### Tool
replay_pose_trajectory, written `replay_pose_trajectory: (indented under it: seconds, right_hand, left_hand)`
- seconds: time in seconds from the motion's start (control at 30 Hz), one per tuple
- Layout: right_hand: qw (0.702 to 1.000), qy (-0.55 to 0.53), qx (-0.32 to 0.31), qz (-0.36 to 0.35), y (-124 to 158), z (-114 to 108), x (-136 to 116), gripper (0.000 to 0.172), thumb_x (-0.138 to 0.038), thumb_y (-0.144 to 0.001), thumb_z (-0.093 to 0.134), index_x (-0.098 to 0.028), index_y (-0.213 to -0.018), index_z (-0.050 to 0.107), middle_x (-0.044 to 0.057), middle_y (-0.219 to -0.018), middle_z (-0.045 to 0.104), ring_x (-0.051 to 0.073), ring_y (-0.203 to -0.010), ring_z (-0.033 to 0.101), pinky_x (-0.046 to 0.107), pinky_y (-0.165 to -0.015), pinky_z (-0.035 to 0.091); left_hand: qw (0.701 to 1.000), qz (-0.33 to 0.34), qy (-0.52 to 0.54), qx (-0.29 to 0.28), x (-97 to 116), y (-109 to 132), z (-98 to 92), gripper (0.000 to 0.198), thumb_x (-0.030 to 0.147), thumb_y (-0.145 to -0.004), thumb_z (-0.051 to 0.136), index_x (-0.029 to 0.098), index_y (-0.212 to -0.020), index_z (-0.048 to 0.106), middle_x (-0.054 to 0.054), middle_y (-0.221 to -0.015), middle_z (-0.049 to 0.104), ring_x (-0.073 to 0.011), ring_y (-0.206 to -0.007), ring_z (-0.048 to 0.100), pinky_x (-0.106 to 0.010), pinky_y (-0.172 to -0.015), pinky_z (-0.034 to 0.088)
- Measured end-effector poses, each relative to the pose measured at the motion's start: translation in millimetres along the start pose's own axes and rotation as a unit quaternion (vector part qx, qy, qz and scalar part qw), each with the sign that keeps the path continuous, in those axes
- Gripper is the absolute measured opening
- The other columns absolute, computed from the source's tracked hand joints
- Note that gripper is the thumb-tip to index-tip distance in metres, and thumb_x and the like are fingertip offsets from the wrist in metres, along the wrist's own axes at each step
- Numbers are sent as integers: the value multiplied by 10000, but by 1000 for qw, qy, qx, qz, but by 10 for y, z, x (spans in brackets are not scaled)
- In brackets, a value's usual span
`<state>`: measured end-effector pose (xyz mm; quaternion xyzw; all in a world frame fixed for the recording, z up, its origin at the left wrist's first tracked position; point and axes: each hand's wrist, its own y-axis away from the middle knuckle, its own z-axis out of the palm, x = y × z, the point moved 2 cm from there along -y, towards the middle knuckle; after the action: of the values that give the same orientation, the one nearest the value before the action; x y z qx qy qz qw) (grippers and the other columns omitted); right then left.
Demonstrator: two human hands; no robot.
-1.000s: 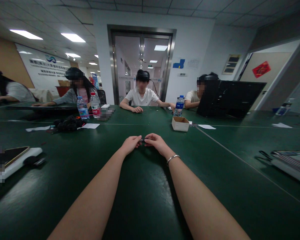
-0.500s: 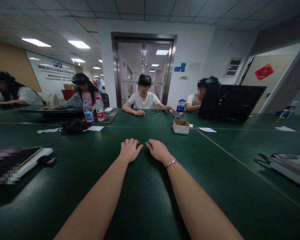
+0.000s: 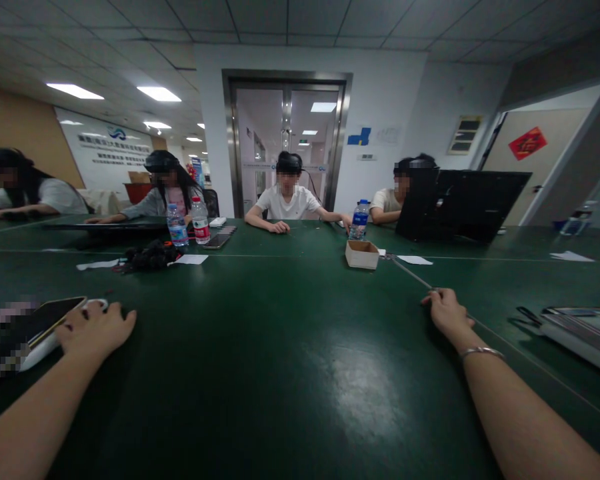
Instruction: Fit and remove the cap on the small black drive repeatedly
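Observation:
My left hand (image 3: 97,330) is at the left over the green table (image 3: 260,373), fingers spread. It is beside a dark phone with a gold edge (image 3: 55,317) that lies on a white object (image 3: 43,350), partly covered by the hand; whether they touch I cannot tell. At the right, my right hand (image 3: 449,312), with a silver bracelet (image 3: 483,351) on its wrist, is closed, fingers curled over the table near a seam. Something small and greyish shows at its fingertips, too small to name.
Beyond my hands stand an open cardboard box (image 3: 362,255), a blue-labelled bottle (image 3: 359,221) and two more bottles (image 3: 200,221). A black cable bundle (image 3: 150,257) and papers (image 3: 415,260) lie about. A black monitor (image 3: 480,203) is at right. Several people sit across the table.
My hands have moved apart from the table's middle: the left one to the left beside the phone, its fingers spread, the right one to the right, still closed.

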<state>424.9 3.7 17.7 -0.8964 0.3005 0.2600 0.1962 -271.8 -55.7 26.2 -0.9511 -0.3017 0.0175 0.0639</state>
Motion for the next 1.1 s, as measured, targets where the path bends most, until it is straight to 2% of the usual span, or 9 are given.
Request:
replay_pose_trajectory:
  seconds: [0.13,0.27,0.43,0.57,0.7,0.8,0.9,1.0,1.1]
  right_hand:
    - [999,31,27,-31,40,66,-27,303,-371,-859,308,-211,-942,551,129,-902,638,340,-1002,535,548,-830,341]
    - [995,80,33,-47,122,55,-68,368,-407,-881,259,-198,-1029,524,174,-996,626,358,-1025,541,587,-838,323]
    - [990,126,13,-56,241,-21,-160,402,-407,-895,235,-169,-1080,501,207,-997,626,364,-1009,569,585,-856,323]
    - [987,146,3,-67,298,-39,-213,417,-406,-903,214,-163,-1097,492,209,-1011,623,373,-1004,575,600,-843,333]
    - [990,128,-5,-66,293,-78,-218,436,-420,-900,233,-163,-1136,493,205,-1008,631,363,-988,587,575,-831,369]
    - [993,102,26,-51,255,-171,-176,449,-420,-890,279,-155,-1165,516,197,-1021,636,347,-966,598,514,-806,419]
    - [988,131,56,-53,205,-272,-99,415,-405,-852,377,-165,-1095,611,195,-1058,633,365,-983,584,486,-762,452]
    - [984,174,7,-38,150,-305,-4,375,-376,-800,464,-178,-1039,675,183,-1052,647,369,-975,591,447,-722,471]
    - [982,180,-44,-36,109,-290,52,378,-315,-766,496,-185,-1070,679,167,-1057,660,334,-948,617,388,-688,478]
  left_hand:
    - [998,-32,-61,0,77,15,6,427,414,-830,312,223,-1111,571,-114,-1257,557,-369,-1161,439,-435,-801,399]
    - [997,58,-50,8,120,-13,38,411,287,-842,290,219,-1151,552,-110,-1264,556,-294,-1177,444,-389,-881,374]
    - [988,151,9,18,273,-20,84,418,252,-846,299,175,-1160,565,-139,-1206,570,-295,-1088,518,-382,-891,397]
    - [972,229,41,22,736,117,56,404,260,-857,289,170,-1115,587,-131,-1154,569,-262,-995,569,-366,-853,431]
    - [958,278,67,30,1388,349,3,374,232,-859,297,197,-1088,591,-112,-1139,562,-246,-989,562,-357,-815,447]
    - [946,306,99,30,1898,553,-19,359,215,-859,311,206,-1086,588,-114,-1139,557,-248,-987,554,-361,-791,449]
    - [929,336,152,19,2327,750,-1,333,211,-846,349,208,-1067,597,-119,-1120,563,-253,-961,557,-361,-755,448]
    - [907,364,213,14,2579,884,44,293,240,-854,379,235,-1036,608,-82,-1075,582,-215,-925,563,-317,-729,441]
    - [902,358,239,20,2623,911,79,258,252,-854,402,256,-987,622,-42,-1025,594,-187,-895,565,-291,-707,432]
